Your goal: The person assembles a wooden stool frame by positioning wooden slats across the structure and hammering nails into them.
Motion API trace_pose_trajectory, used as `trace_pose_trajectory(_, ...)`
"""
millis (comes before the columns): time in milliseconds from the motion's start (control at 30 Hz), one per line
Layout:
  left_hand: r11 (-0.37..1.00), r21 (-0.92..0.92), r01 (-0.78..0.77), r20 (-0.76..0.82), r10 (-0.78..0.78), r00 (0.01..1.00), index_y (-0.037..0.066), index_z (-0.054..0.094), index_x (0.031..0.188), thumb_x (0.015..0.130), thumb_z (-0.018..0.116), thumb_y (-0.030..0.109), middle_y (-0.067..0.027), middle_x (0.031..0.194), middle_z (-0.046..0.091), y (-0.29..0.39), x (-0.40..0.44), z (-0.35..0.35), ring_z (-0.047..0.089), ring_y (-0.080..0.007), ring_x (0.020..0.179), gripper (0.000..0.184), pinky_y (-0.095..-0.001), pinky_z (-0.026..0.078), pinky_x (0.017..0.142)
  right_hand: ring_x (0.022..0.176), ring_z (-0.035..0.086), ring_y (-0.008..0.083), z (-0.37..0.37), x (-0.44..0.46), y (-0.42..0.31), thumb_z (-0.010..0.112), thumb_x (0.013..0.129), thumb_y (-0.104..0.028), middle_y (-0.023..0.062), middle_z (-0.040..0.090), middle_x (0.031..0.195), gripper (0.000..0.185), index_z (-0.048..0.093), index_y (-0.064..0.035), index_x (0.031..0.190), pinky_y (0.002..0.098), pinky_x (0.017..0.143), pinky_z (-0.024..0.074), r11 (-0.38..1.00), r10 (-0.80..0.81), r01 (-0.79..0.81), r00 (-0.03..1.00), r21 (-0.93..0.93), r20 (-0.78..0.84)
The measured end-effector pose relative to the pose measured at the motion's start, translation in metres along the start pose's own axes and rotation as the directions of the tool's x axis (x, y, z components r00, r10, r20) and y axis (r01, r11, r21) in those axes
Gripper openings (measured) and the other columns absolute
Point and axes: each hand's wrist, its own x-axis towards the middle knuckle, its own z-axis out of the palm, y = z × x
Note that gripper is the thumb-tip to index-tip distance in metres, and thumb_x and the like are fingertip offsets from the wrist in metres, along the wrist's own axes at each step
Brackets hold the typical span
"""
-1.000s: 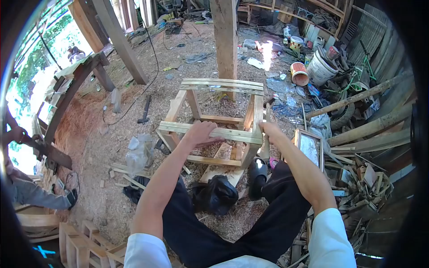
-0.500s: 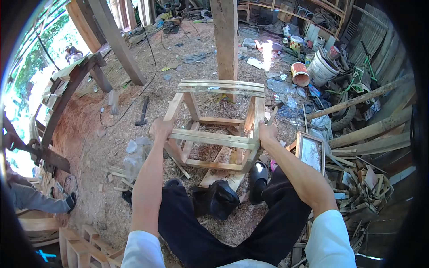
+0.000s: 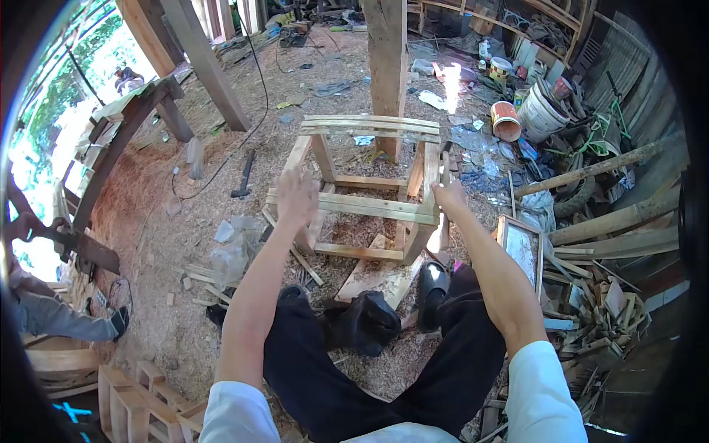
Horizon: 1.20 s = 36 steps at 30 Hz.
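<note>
In front of my knees stands a small wooden frame (image 3: 347, 206) of pale rails and posts, with slats across its far top. My left hand (image 3: 297, 196) is open, fingers spread, over the left end of the near top rail; whether it presses on the wood I cannot tell. At the frame's right side, my right hand (image 3: 450, 196) is closed around the wooden handle of a hammer (image 3: 445, 166), its dark head pointing up and away. Beneath the frame lies a flat board (image 3: 380, 277), close to my dark shoe (image 3: 433, 286).
Another hammer (image 3: 244, 174) lies on the shaving-covered floor. A thick post (image 3: 388, 81) rises behind the frame. Buckets (image 3: 543, 111) and scrap wood (image 3: 605, 317) crowd the right. Another person's leg (image 3: 66, 317) shows at left, near more wooden frames (image 3: 133, 406).
My left hand has let go of the frame's left side and moved right onto the near rail, fingers spreading. The hammer in my right hand has turned more upright. The frame sits slightly rotated.
</note>
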Motion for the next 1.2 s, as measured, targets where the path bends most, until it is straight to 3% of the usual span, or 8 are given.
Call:
trace_pose_trajectory(167, 0.957, -0.144, -0.251, -0.022, 0.251, 0.968, 0.012, 0.039, 0.138, 0.098, 0.030, 0.036, -0.0158, 0.150, 0.022, 0.023, -0.016, 0.017, 0.023, -0.0333, 0.137, 0.047, -0.0511, 0.017, 0.112, 0.089, 0.064, 0.0383, -0.046, -0.028, -0.006, 0.067, 0.080, -0.030, 0.0276, 0.065, 0.089, 0.042, 0.064, 0.0103, 0.088, 0.0424, 0.076, 0.0513, 0.911, -0.282, 0.262, 0.959, -0.318, -0.018)
trace_pose_trajectory(333, 0.872, -0.333, -0.357, -0.008, 0.377, 0.926, 0.011, 0.051, 0.128, 0.098, 0.039, 0.028, -0.0189, 0.142, 0.037, 0.024, -0.043, -0.021, 0.042, -0.0314, 0.126, 0.037, -0.0410, 0.036, 0.103, 0.065, 0.067, 0.0322, -0.060, -0.055, -0.024, 0.062, 0.084, -0.024, 0.0216, 0.066, 0.078, 0.036, 0.062, 0.0123, 0.083, 0.0393, 0.062, 0.0530, 0.968, -0.244, 0.246, 0.969, -0.047, 0.036)
trace_pose_trajectory(400, 0.768, -0.622, -0.153, 0.043, 0.229, 0.972, 0.004, 0.058, 0.113, 0.096, 0.044, 0.026, -0.0180, 0.110, 0.062, 0.009, -0.050, -0.058, 0.062, -0.0276, 0.099, 0.031, -0.0356, 0.047, 0.084, 0.062, 0.065, 0.0299, -0.061, -0.091, -0.049, 0.061, 0.085, -0.025, 0.0184, 0.065, 0.074, 0.037, 0.060, 0.0123, 0.085, 0.0374, 0.058, 0.0521, 0.966, -0.250, 0.244, 0.966, 0.089, 0.068)
trace_pose_trajectory(533, 0.679, -0.732, -0.051, -0.091, -0.024, 0.996, 0.000, 0.060, 0.085, 0.091, 0.049, 0.019, -0.0096, 0.062, 0.061, -0.037, -0.089, -0.089, 0.064, -0.0189, 0.062, 0.023, -0.0321, 0.048, 0.058, 0.054, 0.061, 0.0231, -0.039, -0.128, -0.079, 0.055, 0.089, -0.026, 0.0118, 0.060, 0.067, 0.035, 0.052, 0.0061, 0.101, 0.0333, 0.048, 0.0492, 0.878, -0.334, 0.256, 0.933, 0.405, 0.136)
trace_pose_trajectory(767, 0.640, -0.724, 0.259, 0.143, -0.228, 0.963, 0.001, 0.057, 0.088, 0.086, 0.056, 0.013, -0.0077, 0.075, 0.064, -0.127, -0.162, -0.090, 0.064, -0.0160, 0.061, 0.012, -0.0276, 0.047, 0.055, 0.067, 0.064, 0.0319, 0.038, -0.149, -0.086, 0.053, 0.086, -0.027, 0.0198, 0.063, 0.080, 0.038, 0.051, 0.0030, 0.109, 0.0408, 0.067, 0.0504, 0.872, -0.471, 0.344, 0.782, 0.347, 0.409)
trace_pose_trajectory(833, 0.569, -0.753, 0.329, 0.191, -0.289, 0.938, 0.000, 0.058, 0.089, 0.085, 0.056, 0.012, -0.0080, 0.076, 0.063, -0.137, -0.170, -0.081, 0.064, -0.0162, 0.061, 0.012, -0.0277, 0.047, 0.054, 0.076, 0.064, 0.0380, 0.064, -0.148, -0.076, 0.059, 0.079, -0.028, 0.0238, 0.064, 0.091, 0.039, 0.056, 0.0020, 0.104, 0.0439, 0.076, 0.0483, 0.723, -0.683, 0.680, 0.681, 0.118, 0.262)
trace_pose_trajectory(1100, 0.655, -0.562, 0.506, 0.386, -0.333, 0.860, -0.003, 0.061, 0.091, 0.081, 0.057, 0.014, -0.0095, 0.075, 0.065, -0.217, -0.176, -0.017, 0.065, -0.0163, 0.061, 0.020, -0.0314, 0.049, 0.057, 0.069, 0.065, 0.0353, 0.164, -0.218, -0.069, 0.061, 0.079, -0.028, 0.0191, 0.064, 0.067, 0.029, 0.066, 0.0002, 0.082, 0.0415, 0.070, 0.0489, 0.904, -0.419, 0.328, 0.557, 0.273, 0.717)
trace_pose_trajectory(1200, 0.693, -0.516, 0.503, 0.424, -0.304, 0.853, 0.000, 0.063, 0.092, 0.082, 0.057, 0.019, -0.0132, 0.076, 0.065, -0.246, -0.182, 0.001, 0.065, -0.0215, 0.063, 0.023, -0.0356, 0.050, 0.061, 0.067, 0.065, 0.0336, 0.206, -0.220, -0.063, 0.063, 0.080, -0.032, 0.0187, 0.063, 0.066, 0.033, 0.067, 0.0005, 0.086, 0.0406, 0.068, 0.0491, 0.803, -0.472, 0.578, 0.469, 0.144, 0.746)
